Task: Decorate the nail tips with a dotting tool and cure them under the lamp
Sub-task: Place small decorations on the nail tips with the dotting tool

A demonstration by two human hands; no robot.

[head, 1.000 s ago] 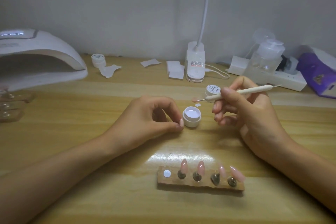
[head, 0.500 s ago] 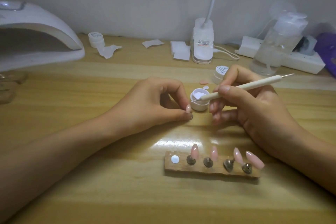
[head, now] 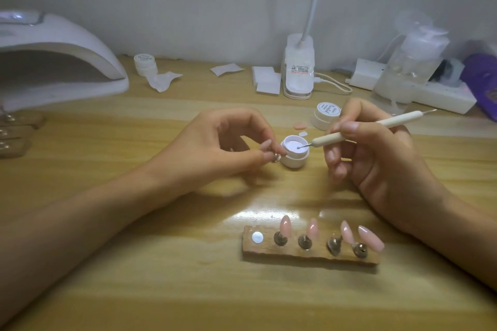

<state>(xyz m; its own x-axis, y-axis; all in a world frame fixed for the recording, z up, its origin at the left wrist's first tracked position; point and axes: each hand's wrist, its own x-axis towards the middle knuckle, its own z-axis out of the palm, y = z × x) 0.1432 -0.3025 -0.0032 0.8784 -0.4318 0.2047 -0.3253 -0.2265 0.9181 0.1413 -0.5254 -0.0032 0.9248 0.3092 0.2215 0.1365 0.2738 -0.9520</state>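
Note:
My right hand point(head: 376, 158) grips a white dotting tool point(head: 360, 129), its metal tip dipped into the white gel of a small open pot point(head: 294, 154) at the table's middle. My left hand point(head: 223, 150) pinches a pink nail tip on its small metal stand point(head: 270, 152), right against the pot's left side. Nearer me lies a wooden holder point(head: 309, 254) carrying several pink nail tips on metal stands, with one white disc bare at its left end. The white curing lamp point(head: 53, 62) stands at the far left.
The pot's lid point(head: 325, 115) leans behind the open pot, with two loose tips beside it. A second closed pot point(head: 145, 63), paper wipes point(head: 266, 79), a desk-lamp base point(head: 298, 67), a pump bottle point(head: 411, 62) and a power strip point(head: 430, 91) line the back wall. More wooden holders point(head: 16, 131) lie at the left edge.
The dotting tool's tip has come down from above the pot into the gel. My left hand has kept the nail tip against the pot.

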